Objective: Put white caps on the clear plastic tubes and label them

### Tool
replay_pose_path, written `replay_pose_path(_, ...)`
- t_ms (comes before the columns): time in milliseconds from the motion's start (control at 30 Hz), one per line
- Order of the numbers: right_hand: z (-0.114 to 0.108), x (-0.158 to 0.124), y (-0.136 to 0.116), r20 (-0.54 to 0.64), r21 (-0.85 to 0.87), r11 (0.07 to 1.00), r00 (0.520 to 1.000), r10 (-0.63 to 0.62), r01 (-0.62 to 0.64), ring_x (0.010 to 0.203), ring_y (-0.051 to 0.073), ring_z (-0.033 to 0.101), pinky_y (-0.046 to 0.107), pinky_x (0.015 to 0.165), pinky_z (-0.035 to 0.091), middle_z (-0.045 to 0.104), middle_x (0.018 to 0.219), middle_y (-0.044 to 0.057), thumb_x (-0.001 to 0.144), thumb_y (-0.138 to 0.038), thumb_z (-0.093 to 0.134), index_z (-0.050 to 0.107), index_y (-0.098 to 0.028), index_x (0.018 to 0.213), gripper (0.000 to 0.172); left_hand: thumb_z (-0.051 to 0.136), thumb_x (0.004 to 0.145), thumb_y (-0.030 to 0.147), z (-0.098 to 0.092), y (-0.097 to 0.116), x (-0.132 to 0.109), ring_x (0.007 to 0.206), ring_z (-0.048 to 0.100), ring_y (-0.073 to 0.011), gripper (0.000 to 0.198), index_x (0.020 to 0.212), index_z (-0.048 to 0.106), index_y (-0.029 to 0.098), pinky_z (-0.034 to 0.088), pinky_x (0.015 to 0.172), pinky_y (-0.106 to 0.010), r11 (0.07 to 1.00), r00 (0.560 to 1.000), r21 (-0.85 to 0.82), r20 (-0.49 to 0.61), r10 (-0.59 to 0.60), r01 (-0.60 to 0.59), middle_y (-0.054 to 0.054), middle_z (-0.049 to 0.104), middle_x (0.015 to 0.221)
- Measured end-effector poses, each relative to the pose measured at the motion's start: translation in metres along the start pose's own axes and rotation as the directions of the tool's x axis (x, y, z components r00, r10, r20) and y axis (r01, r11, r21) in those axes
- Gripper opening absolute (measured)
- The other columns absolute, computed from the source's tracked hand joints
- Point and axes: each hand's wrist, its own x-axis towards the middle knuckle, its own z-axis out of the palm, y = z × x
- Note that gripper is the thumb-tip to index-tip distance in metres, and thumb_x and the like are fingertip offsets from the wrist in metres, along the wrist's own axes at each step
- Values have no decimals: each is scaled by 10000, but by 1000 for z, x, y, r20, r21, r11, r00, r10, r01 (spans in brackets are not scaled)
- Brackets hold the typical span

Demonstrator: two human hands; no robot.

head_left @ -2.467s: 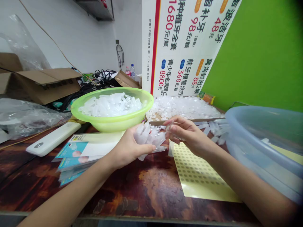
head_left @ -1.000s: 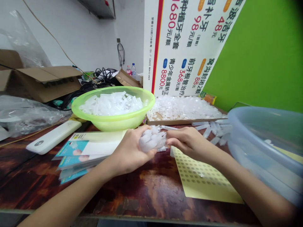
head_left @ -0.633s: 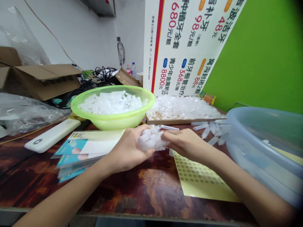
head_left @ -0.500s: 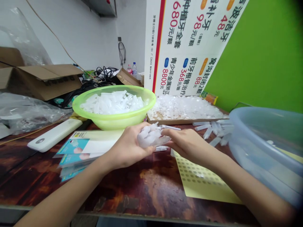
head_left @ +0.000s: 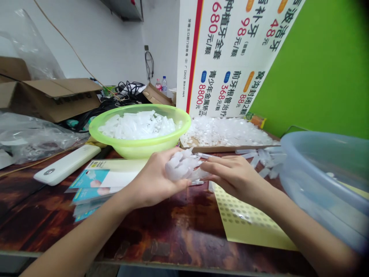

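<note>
My left hand point(head_left: 155, 177) is wrapped round a bunch of translucent white plastic pieces point(head_left: 178, 165) with rounded ends, held above the table. My right hand point(head_left: 233, 173) is at the bunch's right side, fingers bent together against it. Exactly what those fingertips pinch is hidden. Clear thin tubes point(head_left: 197, 182) poke out between the two hands. Below my right forearm lies a yellow sheet point(head_left: 245, 221) with rows of small round clear stickers.
A green basin point(head_left: 138, 148) full of white plastic pieces stands behind my left hand. Farther back is a cardboard tray point(head_left: 201, 148) heaped with small pieces. Loose tubes point(head_left: 266, 157) lie beside a blue basin point(head_left: 319, 169). Printed packets point(head_left: 100, 181) and a white device point(head_left: 67, 165) are left.
My right hand's fingers have shifted slightly and now overlap the right side of the bunch more. The left hand keeps its grip, almost in the same place.
</note>
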Motion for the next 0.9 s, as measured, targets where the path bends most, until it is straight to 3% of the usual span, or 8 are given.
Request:
replay_pose_path(133,10,3,-1,69,181,965,981,180,-190,519,111,480,227,505,306,527,598,-8,958,-356,427,489,-190,728,291,622,718,108,5,-5,-4,643,556,-102,180,866,548,178,430,569,-186,978,994,187,-39,106,-97,42,596,762)
replay_pose_path(233,17,9,-10,107,391,826,912,397,-405,501,101,432,220,499,307,441,565,-31,971,-420,345,408,-198,658,389,591,730,101,11,-14,-6,634,598,-127,241,959,544,162,454,558,-208,861,944,447,-91,316,-244,-1,646,799)
replay_pose_path(367,14,14,-22,103,568,649,827,553,-505,472,95,422,218,478,319,423,552,-53,962,-435,356,392,-209,704,345,598,765,139,20,-20,-6,701,645,-199,246,1004,543,122,494,644,-287,443,667,792,-62,743,-420,-75,685,793)
replay_pose_path(433,11,14,-22,60,569,665,831,553,-484,452,93,423,216,468,328,433,541,-64,963,-396,378,432,-208,790,261,621,769,169,20,-19,-6,701,649,-182,233,990,554,135,499,667,-273,448,617,782,-104,780,-434,-59,692,790)
replay_pose_path(533,10,9,-15,-60,456,815,902,428,-356,466,100,474,213,477,361,508,573,-50,957,-294,419,472,-201,912,116,646,736,171,14,-14,-3,611,612,-121,209,932,573,161,478,587,-213,784,807,534,-283,519,-317,-1,679,765)
replay_pose_path(633,9,4,-6,-159,265,952,967,199,-153,579,129,595,223,536,421,639,722,16,949,-219,430,501,-204,1005,91,671,706,192,3,-11,0,636,603,-130,138,792,568,162,464,572,-216,984,964,146,-230,132,-100,11,647,728)
replay_pose_path(733,3,2,-2,-181,81,997,983,28,-14,660,154,647,238,565,438,681,795,49,949,-163,398,508,-227,1073,177,697,687,230,-7,-13,3,699,594,-147,155,710,561,160,465,624,-236,993,1000,-120,-2,-9,8,6,624,712)
replay_pose_path(900,-5,4,-1,-177,-45,998,983,-54,47,621,155,643,240,540,425,683,760,54,958,-180,383,509,-218,1056,165,700,698,215,-11,-18,5,612,531,-122,159,631,569,156,430,597,-235,965,948,-257,317,37,48,13,587,603)
